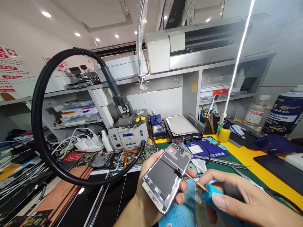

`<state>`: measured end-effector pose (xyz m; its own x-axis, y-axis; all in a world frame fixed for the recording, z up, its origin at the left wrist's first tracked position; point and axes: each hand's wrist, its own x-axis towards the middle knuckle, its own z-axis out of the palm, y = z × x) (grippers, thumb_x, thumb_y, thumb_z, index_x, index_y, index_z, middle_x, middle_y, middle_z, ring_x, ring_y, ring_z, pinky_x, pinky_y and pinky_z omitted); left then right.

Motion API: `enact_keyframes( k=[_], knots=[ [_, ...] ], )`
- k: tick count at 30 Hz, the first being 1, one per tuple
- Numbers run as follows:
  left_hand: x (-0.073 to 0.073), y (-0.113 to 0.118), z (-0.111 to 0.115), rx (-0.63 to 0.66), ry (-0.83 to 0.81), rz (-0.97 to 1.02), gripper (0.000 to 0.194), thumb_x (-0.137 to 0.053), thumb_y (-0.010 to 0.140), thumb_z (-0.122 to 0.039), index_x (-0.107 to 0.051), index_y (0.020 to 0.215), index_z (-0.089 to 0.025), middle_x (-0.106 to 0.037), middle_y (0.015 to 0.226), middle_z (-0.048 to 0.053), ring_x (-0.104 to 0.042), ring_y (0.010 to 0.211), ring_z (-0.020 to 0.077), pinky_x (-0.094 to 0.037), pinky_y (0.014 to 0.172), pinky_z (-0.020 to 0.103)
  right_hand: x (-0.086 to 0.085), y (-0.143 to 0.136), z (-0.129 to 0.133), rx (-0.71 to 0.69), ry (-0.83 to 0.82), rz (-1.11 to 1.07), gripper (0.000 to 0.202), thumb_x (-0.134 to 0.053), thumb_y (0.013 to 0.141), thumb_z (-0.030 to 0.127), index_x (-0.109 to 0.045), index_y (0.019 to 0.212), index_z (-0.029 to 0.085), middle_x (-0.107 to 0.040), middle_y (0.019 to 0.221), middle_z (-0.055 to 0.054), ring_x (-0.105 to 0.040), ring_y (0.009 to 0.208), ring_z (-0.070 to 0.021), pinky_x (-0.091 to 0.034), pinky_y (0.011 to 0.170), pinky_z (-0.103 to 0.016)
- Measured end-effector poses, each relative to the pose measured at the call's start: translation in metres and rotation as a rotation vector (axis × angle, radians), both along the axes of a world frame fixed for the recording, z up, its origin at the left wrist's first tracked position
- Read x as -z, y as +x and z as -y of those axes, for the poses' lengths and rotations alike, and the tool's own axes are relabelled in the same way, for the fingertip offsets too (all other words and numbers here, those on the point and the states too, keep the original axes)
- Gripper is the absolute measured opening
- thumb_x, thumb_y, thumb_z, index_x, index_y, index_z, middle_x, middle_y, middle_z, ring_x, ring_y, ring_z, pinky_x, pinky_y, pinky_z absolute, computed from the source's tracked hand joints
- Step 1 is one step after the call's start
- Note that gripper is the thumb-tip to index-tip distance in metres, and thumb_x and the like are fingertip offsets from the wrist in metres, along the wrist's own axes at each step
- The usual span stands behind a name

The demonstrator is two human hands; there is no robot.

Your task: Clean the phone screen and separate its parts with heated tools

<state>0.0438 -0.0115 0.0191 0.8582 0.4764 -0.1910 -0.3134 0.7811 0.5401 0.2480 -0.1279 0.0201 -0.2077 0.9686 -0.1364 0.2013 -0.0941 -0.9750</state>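
Observation:
Held tilted in my left hand [148,195] is a phone screen assembly [163,176], its dark back side facing up and my fingers wrapped round both edges. A small black piece, perhaps a flex cable, stands up near its right edge. My right hand [234,195] is closed on a blue-handled tool [213,192] with a brass collar and a thin metal shaft. The shaft reaches left to the black piece at the screen's right edge; whether the tip touches it is too small to tell. Below both hands lies a light blue mat or sheet [182,205].
A hot-air station [129,137] with a looping black hose [38,126] stands at the left. Behind are a heating plate [181,126] and a yellow bottle [224,134]. Tweezers [222,162] lie right of the screen. Phones and boards [94,159] fill the left side.

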Motion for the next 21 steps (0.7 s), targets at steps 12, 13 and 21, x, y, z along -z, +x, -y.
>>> enact_keyframes(
  k=[12,13,21],
  knots=[
    [-0.015,0.001,0.005,0.024,-0.04,-0.066,0.076,-0.019,0.096,-0.058,-0.07,0.095,-0.002,-0.07,0.09,0.021,-0.063,0.052,0.0176,-0.048,0.037,0.026,0.0,-0.005,-0.002,-0.026,-0.11,-0.049,0.048,-0.058,0.092,0.064,-0.058,0.119,0.025,-0.073,0.094,-0.004,-0.064,0.079,-0.0182,-0.054,0.07,-0.028],
    [-0.015,0.001,0.006,0.016,-0.037,-0.072,0.076,-0.019,0.096,-0.057,-0.071,0.095,-0.002,-0.07,0.087,0.021,-0.063,0.052,0.0176,-0.048,0.037,0.025,0.0,-0.005,-0.002,-0.039,-0.107,-0.052,0.047,-0.058,0.092,0.064,-0.058,0.118,0.025,-0.073,0.094,-0.004,-0.063,0.079,-0.0172,-0.053,0.07,-0.027],
    [-0.019,0.002,0.006,0.048,-0.05,-0.136,0.078,-0.014,0.095,-0.058,-0.072,0.092,-0.005,-0.064,0.056,0.02,-0.061,0.049,0.0218,-0.045,0.037,0.025,-0.011,-0.005,-0.002,-0.017,-0.142,-0.061,0.05,-0.062,0.093,0.06,-0.054,0.126,0.022,-0.07,0.095,-0.004,-0.064,0.091,-0.0186,-0.053,0.078,-0.028]
  ],
)
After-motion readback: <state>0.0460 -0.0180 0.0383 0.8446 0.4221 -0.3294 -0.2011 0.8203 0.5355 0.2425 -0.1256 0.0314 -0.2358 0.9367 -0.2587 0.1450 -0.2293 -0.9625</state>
